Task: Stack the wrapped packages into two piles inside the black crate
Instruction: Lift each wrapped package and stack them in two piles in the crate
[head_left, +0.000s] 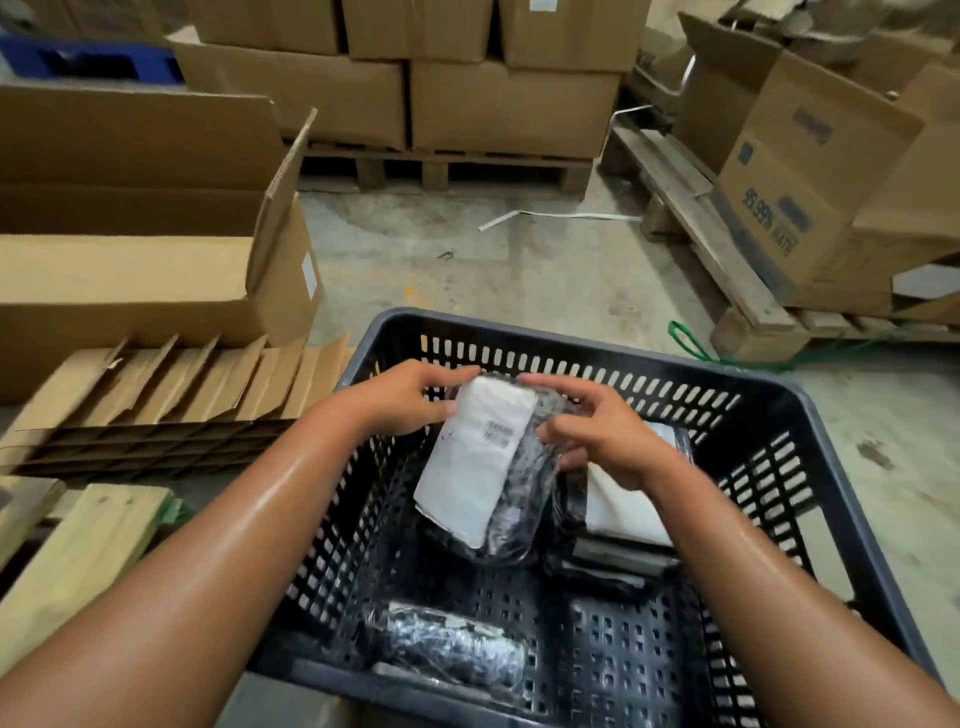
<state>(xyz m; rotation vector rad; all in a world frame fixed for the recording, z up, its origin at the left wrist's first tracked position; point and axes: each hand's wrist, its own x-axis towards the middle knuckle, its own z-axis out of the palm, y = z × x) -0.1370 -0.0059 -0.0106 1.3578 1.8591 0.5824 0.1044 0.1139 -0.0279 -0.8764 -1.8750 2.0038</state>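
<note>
A black slotted crate (810, 415) stands on the floor in front of me. Both hands hold one wrapped package (475, 457), white with a barcode label and black bubble wrap, above the crate's middle. My left hand (410, 400) grips its upper left edge. My right hand (597, 431) grips its right side. Below my right hand a pile of wrapped packages (618, 540) rests against the crate's right half. Another wrapped package (447, 644) lies flat in the near left corner of the crate.
An open cardboard box (156, 244) and flattened cardboard dividers (171, 400) lie to the left. Stacked cartons on a wooden pallet (452, 104) stand behind. More boxes on a pallet (810, 171) sit at the right. Wooden planks (78, 561) lie at near left.
</note>
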